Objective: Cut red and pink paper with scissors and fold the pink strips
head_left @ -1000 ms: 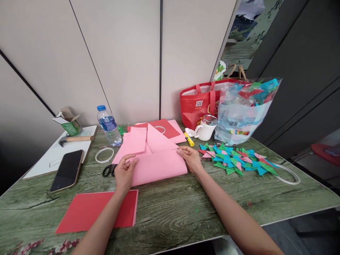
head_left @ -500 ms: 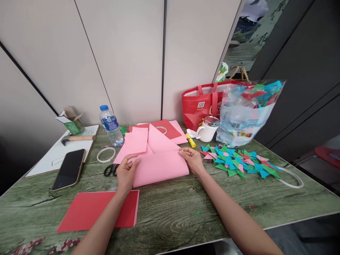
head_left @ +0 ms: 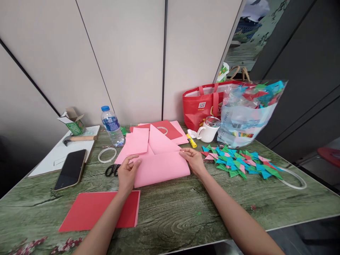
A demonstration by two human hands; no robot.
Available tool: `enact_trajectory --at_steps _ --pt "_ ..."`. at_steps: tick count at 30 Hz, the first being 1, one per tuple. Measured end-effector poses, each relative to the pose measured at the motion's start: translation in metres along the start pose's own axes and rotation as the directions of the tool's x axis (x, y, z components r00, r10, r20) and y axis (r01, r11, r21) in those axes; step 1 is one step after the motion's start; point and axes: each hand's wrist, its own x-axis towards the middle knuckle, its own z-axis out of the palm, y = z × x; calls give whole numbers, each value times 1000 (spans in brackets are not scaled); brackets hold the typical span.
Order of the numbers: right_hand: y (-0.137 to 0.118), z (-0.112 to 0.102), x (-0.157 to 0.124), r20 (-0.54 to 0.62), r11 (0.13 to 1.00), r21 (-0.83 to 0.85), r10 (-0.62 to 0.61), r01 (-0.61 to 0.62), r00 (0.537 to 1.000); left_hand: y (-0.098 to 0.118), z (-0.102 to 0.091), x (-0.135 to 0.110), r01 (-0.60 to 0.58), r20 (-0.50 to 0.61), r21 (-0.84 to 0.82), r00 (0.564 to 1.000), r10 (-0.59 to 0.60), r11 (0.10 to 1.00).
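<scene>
A sheet of pink paper point(head_left: 162, 168), bent over into a soft fold, is held between my two hands above the table. My left hand point(head_left: 128, 173) pinches its left edge between thumb and fingers. At the upper right corner my right hand point(head_left: 193, 160) pinches it the same way. Behind the sheet lie more pink paper pieces point(head_left: 139, 140), some cut small. Black-handled scissors point(head_left: 111, 170) are partly hidden beneath the pink paper, left of my left hand. Under my left forearm rests a stack of red paper point(head_left: 99, 210).
A phone point(head_left: 71, 168), a hammer point(head_left: 79, 139), a water bottle point(head_left: 112, 125) and a white ring point(head_left: 107, 155) are on the left. To the right are a glue stick point(head_left: 191, 140), a white mug point(head_left: 209, 131), folded coloured paper pieces point(head_left: 239, 161), a filled plastic bag point(head_left: 244, 117) and a red bag point(head_left: 195, 109).
The view has shifted very slightly, so everything appears a little further right. Both hands keep the same grip on the pink paper.
</scene>
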Motion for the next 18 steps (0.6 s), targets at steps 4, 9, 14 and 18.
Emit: enact_trajectory --at_steps 4,9,14,18 --pt "-1 0 0 0 1000 0 -5 5 1000 1 1 0 -6 -7 0 1000 6 1000" --pt "-1 0 0 7 1000 -5 -8 8 1000 1 0 0 -11 -6 9 1000 11 1000" --pt "0 -1 0 18 1000 5 -10 10 1000 -1 0 0 -16 -8 10 1000 16 1000" --pt "0 -1 0 22 1000 9 -7 7 1000 -3 -1 1 -18 -4 12 1000 18 1000"
